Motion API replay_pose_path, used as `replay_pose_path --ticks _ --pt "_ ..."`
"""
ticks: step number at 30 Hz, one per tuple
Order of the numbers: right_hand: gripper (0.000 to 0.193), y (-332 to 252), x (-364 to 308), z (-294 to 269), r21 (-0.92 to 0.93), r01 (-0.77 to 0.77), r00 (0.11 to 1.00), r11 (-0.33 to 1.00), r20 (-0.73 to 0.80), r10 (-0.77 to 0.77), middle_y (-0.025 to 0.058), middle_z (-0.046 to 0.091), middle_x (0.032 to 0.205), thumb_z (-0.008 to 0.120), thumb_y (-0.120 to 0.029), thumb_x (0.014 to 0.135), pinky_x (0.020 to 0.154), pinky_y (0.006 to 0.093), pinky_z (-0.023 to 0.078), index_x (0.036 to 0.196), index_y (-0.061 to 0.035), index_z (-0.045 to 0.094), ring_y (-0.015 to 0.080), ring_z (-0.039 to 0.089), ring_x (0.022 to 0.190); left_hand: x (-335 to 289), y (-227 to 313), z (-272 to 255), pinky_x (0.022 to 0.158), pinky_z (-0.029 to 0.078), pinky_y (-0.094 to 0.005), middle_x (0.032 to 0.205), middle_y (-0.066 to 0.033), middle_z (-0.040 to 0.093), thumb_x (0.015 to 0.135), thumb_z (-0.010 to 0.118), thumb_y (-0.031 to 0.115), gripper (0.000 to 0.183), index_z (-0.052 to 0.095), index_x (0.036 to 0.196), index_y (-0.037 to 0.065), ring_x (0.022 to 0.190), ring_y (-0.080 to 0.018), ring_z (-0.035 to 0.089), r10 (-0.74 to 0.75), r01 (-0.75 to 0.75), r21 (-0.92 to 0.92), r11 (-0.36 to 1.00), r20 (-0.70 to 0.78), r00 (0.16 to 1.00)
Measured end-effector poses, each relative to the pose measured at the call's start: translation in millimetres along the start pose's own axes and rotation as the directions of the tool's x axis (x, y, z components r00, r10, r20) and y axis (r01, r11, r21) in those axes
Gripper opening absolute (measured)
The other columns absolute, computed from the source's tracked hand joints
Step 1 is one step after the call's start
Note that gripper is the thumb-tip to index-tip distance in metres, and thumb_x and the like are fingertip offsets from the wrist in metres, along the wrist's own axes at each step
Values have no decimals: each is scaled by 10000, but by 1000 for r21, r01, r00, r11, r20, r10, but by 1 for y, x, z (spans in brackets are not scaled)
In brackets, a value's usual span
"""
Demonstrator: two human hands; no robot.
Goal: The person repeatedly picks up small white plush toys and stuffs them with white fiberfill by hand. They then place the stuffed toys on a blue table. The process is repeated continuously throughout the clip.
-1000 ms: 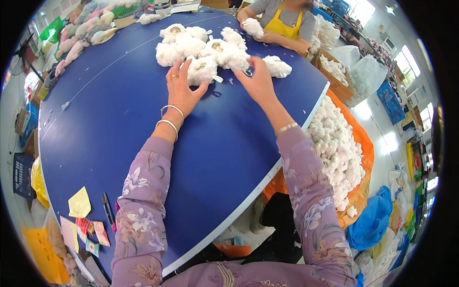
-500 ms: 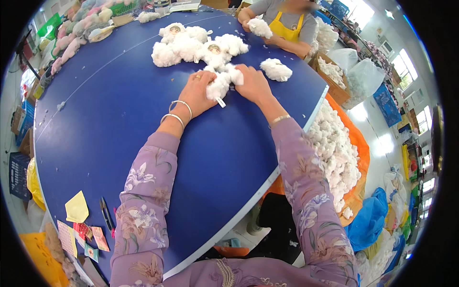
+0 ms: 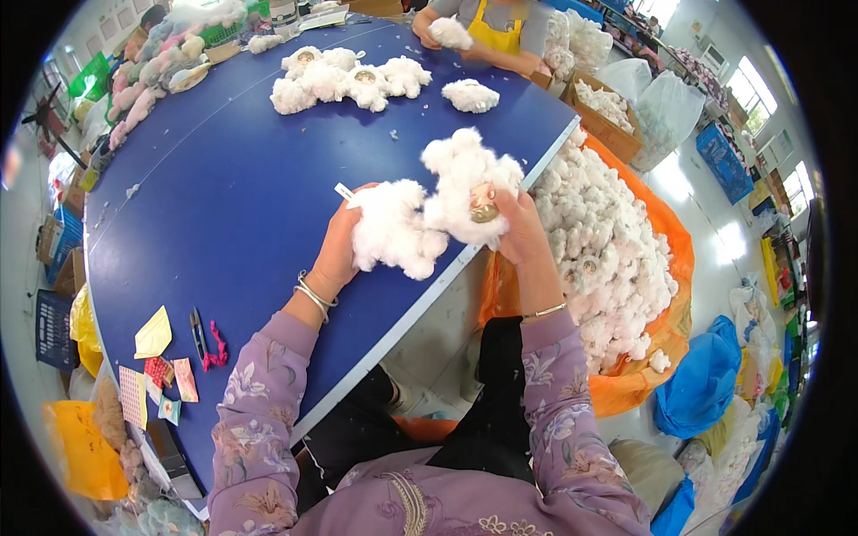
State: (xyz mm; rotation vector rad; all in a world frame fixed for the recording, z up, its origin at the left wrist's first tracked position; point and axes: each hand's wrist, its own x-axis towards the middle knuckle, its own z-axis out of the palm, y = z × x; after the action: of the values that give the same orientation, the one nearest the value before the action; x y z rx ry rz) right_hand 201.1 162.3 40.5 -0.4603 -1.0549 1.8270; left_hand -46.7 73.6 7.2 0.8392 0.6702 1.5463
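In front of me, above the table edge, I hold fluffy white plush. My left hand [image 3: 340,241] grips a lumpy white plush piece [image 3: 393,228] with a small white tag sticking out at its upper left. My right hand [image 3: 523,228] is closed on a white plush doll [image 3: 460,179], its thumb beside the small tilted doll face. The two fluffy parts touch; whether they are joined I cannot tell. Farther off, a cluster of white plush dolls [image 3: 344,80] lies on the blue table [image 3: 223,205], with a single white plush piece [image 3: 471,96] to its right.
An orange sack [image 3: 666,259] full of white plush pieces stands right of the table. Across it, a person in a yellow apron [image 3: 496,36] handles white plush. Pliers-like cutters [image 3: 197,332], pink cord [image 3: 214,347] and paper cards [image 3: 154,333] lie at left. Coloured plush [image 3: 147,76] is piled far left.
Both hands have come back from the far part of the table toward me and rightward, bringing the plush. Its doll face now shows by my right hand. My view has shifted too.
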Motion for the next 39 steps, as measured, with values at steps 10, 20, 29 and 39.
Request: replay_pose_path --ticks 10,20,29,39 --pt "545 -16 -20 9 43 -20 995 999 99 16 121 585 1247 690 -44 847 939 377 515 1340 11 464 222 600 1127 -32 -9 11 962 504 -393 1221 -144 595 917 475 288 457 482 1297 33 1112 -253 610 -84 84 20 996 -6 996" --pt "598 -47 -14 -25 446 397 916 802 -137 -377 162 508 1353 418 -502 994 830 394 537 1386 -50 394 306 588 1124 -29 -22 31 981 482 -376 1257 -137 555 913 550 236 505 425 1354 24 1160 -234 576 -71 71 24 997 -9 997" --pt "546 7 -15 9 -336 -597 720 729 176 671 117 655 1074 385 -524 1005 542 319 514 1193 -40 554 172 625 710 -16 -18 30 1017 433 -340 1260 -84 515 762 472 -10 561 430 1319 46 1186 -203 519 -8 6 36 999 53 999" --pt "391 25 -18 23 -677 171 985 716 137 -106 27 542 1111 694 -101 858 780 235 452 1183 -50 483 83 523 933 -12 -24 32 836 557 -352 1388 -136 441 952 550 275 637 233 1476 101 1125 -225 587 -38 36 220 975 3 999"
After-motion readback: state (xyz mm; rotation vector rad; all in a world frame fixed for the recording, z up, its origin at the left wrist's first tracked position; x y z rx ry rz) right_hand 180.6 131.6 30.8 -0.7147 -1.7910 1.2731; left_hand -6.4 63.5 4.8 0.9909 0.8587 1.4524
